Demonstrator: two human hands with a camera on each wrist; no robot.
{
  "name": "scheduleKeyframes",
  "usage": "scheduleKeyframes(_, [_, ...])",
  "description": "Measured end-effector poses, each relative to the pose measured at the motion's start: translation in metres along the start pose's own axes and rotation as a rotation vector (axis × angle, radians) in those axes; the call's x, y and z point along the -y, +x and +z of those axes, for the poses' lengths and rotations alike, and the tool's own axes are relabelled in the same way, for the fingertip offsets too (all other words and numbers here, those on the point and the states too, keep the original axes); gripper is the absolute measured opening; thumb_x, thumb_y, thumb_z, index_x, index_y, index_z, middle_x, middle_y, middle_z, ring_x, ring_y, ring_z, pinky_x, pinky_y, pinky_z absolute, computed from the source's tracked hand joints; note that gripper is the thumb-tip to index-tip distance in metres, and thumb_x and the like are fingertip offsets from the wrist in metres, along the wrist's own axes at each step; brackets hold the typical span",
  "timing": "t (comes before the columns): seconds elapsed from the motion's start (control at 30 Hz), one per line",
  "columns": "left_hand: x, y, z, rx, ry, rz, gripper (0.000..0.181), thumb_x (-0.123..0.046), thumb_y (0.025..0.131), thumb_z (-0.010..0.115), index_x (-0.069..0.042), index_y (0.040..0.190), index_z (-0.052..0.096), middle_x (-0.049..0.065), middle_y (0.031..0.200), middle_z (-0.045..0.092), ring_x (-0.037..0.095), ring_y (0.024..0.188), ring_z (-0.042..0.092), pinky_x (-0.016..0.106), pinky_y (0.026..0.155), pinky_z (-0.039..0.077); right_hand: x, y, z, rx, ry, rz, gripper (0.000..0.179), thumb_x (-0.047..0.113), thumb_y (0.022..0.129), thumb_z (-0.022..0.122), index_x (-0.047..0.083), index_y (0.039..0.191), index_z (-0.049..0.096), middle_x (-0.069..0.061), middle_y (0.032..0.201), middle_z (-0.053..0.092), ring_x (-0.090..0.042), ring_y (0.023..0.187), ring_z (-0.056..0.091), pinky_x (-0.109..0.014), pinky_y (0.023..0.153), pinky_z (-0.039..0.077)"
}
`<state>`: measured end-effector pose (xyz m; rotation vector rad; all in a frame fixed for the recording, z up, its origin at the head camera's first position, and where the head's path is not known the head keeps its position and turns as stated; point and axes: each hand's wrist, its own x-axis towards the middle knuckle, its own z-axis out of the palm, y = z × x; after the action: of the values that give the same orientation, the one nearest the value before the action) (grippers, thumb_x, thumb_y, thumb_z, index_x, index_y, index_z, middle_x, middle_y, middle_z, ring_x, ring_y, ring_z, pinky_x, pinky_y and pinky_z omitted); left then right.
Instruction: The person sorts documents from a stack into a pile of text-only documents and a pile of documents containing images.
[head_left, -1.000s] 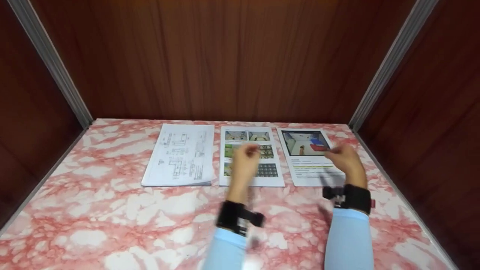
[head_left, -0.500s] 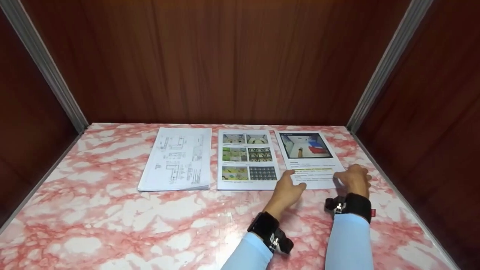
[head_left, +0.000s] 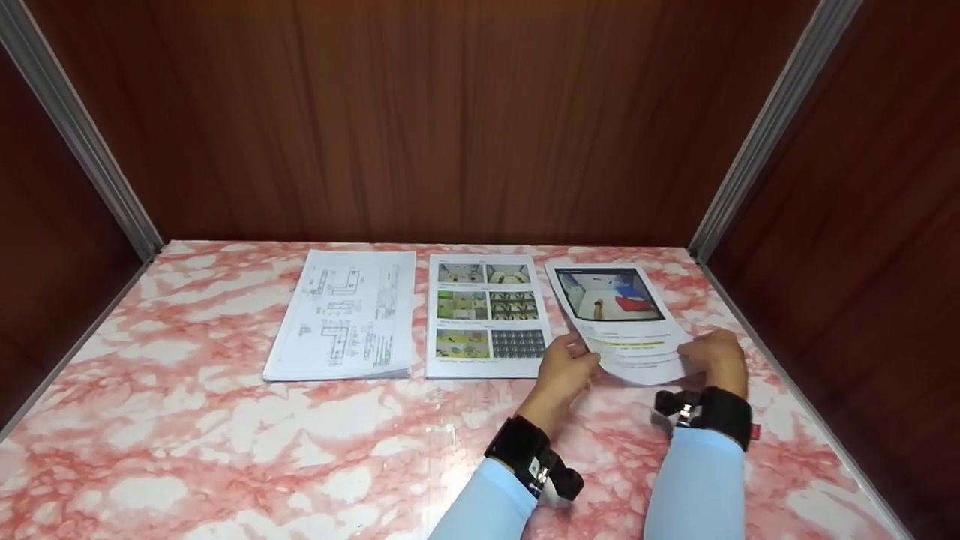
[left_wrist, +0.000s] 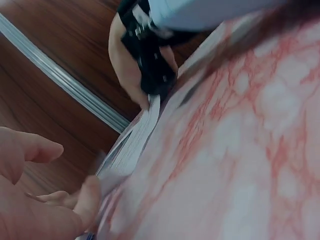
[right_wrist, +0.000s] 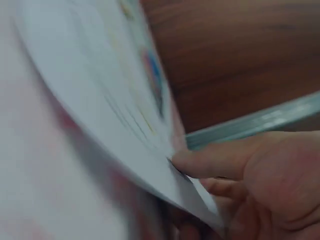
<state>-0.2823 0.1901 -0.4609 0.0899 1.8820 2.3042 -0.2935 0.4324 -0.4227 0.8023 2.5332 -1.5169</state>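
Observation:
A printed sheet of paper (head_left: pixel 615 330) with a large photo and lines of text lies at the right of the table, its near edge bowed. My left hand (head_left: pixel 564 371) pinches the near left corner. At the right edge my right hand (head_left: pixel 716 358) grips the sheet, and in the right wrist view its thumb (right_wrist: pixel 205 157) presses on the upper face with fingers beneath. The left wrist view shows the left thumb (left_wrist: pixel 89 200) beside the blurred paper edge.
Left of the sheet lies a paper stack with small pictures (head_left: pixel 487 367). Farther left is a stack of technical drawings (head_left: pixel 337 322). The marbled red-and-white table (head_left: pixel 262 450) is bordered by dark wood panels (head_left: pixel 420 120) with metal corner posts (head_left: pixel 82 127).
My left hand has moved from over the middle stack to the right sheet's near left corner. The right hand came down to its right edge. The sheet's near end now bows.

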Motion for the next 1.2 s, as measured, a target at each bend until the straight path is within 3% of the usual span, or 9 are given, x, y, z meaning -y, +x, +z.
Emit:
scheduleKeyframes(0.17, [-0.002, -0.001, -0.004, -0.018, 0.072, 0.038, 0.037, -0.002, 0.096, 0.068, 0.013, 0.129, 0.062, 0.019, 0.108, 0.076, 0.024, 0.087, 0.074, 0.035, 0.079, 0.061, 0.003, -0.006, -0.015, 0.127, 0.001, 0.024, 0.058, 0.012, 0.097, 0.068, -0.012, 0.144, 0.042, -0.011, 0.097, 0.068, -0.019, 0.079, 0.07, -0.041, 0.08, 0.062])
scheduleKeyframes(0.37, [-0.005, -0.002, -0.011, -0.132, 0.339, 0.137, 0.032, 0.001, 0.09, 0.07, 0.005, 0.122, 0.072, 0.006, 0.089, 0.077, 0.013, 0.077, 0.071, 0.027, 0.071, 0.059, 0.0, -0.011, -0.021, 0.154, -0.146, 0.059, 0.052, 0.024, 0.09, 0.079, -0.002, 0.128, 0.054, -0.011, 0.104, 0.06, -0.026, 0.087, 0.062, -0.033, 0.073, 0.056])
scheduleKeyframes(0.47, [-0.005, -0.001, -0.014, -0.2, 0.472, 0.16, 0.034, 0.001, 0.084, 0.07, -0.001, 0.117, 0.077, -0.002, 0.083, 0.075, 0.007, 0.076, 0.067, 0.025, 0.072, 0.056, 0.0, -0.014, -0.022, 0.188, -0.116, 0.09, 0.061, 0.025, 0.088, 0.081, -0.001, 0.133, 0.051, -0.015, 0.113, 0.053, -0.031, 0.096, 0.056, -0.036, 0.078, 0.056])
scheduleKeyframes(0.53, [-0.005, -0.001, -0.015, -0.211, 0.504, 0.157, 0.034, 0.0, 0.083, 0.072, -0.003, 0.115, 0.078, -0.004, 0.079, 0.074, 0.007, 0.074, 0.067, 0.026, 0.071, 0.056, 0.0, -0.015, -0.021, 0.205, -0.094, 0.099, 0.066, 0.025, 0.089, 0.08, -0.001, 0.14, 0.047, -0.017, 0.12, 0.05, -0.033, 0.102, 0.053, -0.037, 0.083, 0.055])
scheduleKeyframes(0.77, [-0.004, 0.0, -0.021, -0.218, 0.486, 0.178, 0.019, -0.01, 0.088, 0.08, -0.005, 0.106, 0.081, -0.003, 0.079, 0.075, 0.007, 0.07, 0.067, 0.026, 0.069, 0.056, -0.002, -0.014, -0.021, 0.246, -0.186, -0.021, 0.06, 0.024, 0.096, 0.071, -0.005, 0.141, 0.043, -0.017, 0.126, 0.046, -0.027, 0.1, 0.051, -0.031, 0.079, 0.053])
scheduleKeyframes(1.03, [-0.009, 0.004, -0.032, -0.279, 0.484, 0.154, 0.004, -0.011, 0.083, 0.084, -0.009, 0.087, 0.082, 0.0, 0.079, 0.076, 0.011, 0.072, 0.069, 0.029, 0.071, 0.057, -0.001, -0.012, -0.021, 0.266, -0.183, -0.058, 0.045, 0.023, 0.098, 0.069, -0.002, 0.13, 0.05, -0.014, 0.115, 0.049, -0.026, 0.09, 0.054, -0.033, 0.073, 0.052])
scheduleKeyframes(1.2, [-0.012, 0.005, -0.04, -0.271, 0.463, 0.132, 0.005, -0.012, 0.084, 0.082, -0.008, 0.089, 0.082, 0.0, 0.077, 0.076, 0.009, 0.062, 0.068, 0.027, 0.065, 0.057, 0.0, -0.011, -0.019, 0.278, -0.169, -0.072, 0.055, 0.027, 0.098, 0.07, -0.002, 0.138, 0.047, -0.017, 0.126, 0.047, -0.028, 0.1, 0.054, -0.034, 0.078, 0.054])
